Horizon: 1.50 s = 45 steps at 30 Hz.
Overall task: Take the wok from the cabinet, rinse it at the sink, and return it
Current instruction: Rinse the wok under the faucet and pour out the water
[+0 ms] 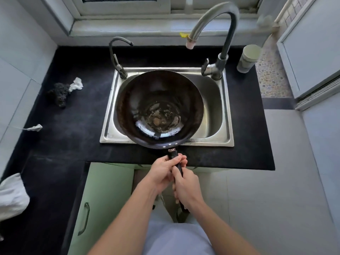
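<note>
We had both hands wrapped around the handle (pixel 176 163) of the wok (pixel 159 109): our left hand (pixel 163 173) gripped it farther along, closer to the pan, and our right hand (pixel 187 188) clasped it nearer to us, the two hands touching. The wok sat over the left part of the steel sink (pixel 219 107), its rim overhanging the sink's near edge, with brownish residue and a little water in its bottom. The tall tap (pixel 220 34) curved above the far right of the sink, its spout above the wok's far rim; a smaller tap (pixel 117 56) stood at the far left corner. On the black counter (pixel 248 144) to the left lay a dark scrubber (pixel 58 93) touching a white rag (pixel 76 84). A cup (pixel 248 58) stood far right.
</note>
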Available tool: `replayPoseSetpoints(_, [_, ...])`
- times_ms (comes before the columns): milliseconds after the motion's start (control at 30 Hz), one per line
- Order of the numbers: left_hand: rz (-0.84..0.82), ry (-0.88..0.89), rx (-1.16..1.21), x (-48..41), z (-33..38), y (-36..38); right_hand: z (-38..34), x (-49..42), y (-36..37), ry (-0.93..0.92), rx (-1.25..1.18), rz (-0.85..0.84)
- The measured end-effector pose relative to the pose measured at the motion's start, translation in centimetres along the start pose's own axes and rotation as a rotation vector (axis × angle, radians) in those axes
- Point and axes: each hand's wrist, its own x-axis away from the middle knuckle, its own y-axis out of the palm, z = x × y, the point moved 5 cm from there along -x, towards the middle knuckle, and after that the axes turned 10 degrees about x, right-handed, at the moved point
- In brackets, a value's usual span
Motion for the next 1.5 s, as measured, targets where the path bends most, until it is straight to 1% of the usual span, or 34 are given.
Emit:
replayPoseSetpoints(133, [-0.006,-0.028,-0.085,-1.3,1.7,-0.1,-0.6,-1.6,0.8,0.026,0.002,0.030])
replayPoseSetpoints(333, [-0.038,-0.092,-0.133,-3.1,3.8,-0.4,-1.6,-3.9,1.8,0.060,-0.002,0.068])
replayPoseSetpoints(467, [-0.047,-0.129,-0.207,-4.0,4.6,-1.1,-1.8,-4.8,2.7,0.073,0.004,0.085])
replayPoseSetpoints(700, [-0.060,-0.168,-0.241,-5.1,5.4,-1.6,-2.3,-6.3,3.2,0.074,0.067,0.128])
replayPoseSetpoints(933, [-0.048,-0.214,-0.321,-5.3,6.2,-2.4,-2.3,-7.1,4.1,0.114,0.027,0.135])
replayPoseSetpoints(1300, [-0.062,-0.226,-0.381,-6.5,6.1,-4.2,-2.7,-6.5,5.0,0.166,-0.085,0.103])
replayPoseSetpoints(1400, [-0.069,-0.187,-0.404,-6.6,6.2,-4.1,-2.7,-6.6,4.9,0.178,-0.035,0.065])
replayPoseSetpoints(1500, [-0.065,-0.170,-0.399,-6.4,6.2,-3.6,-2.5,-7.3,4.1,0.193,0.143,0.012])
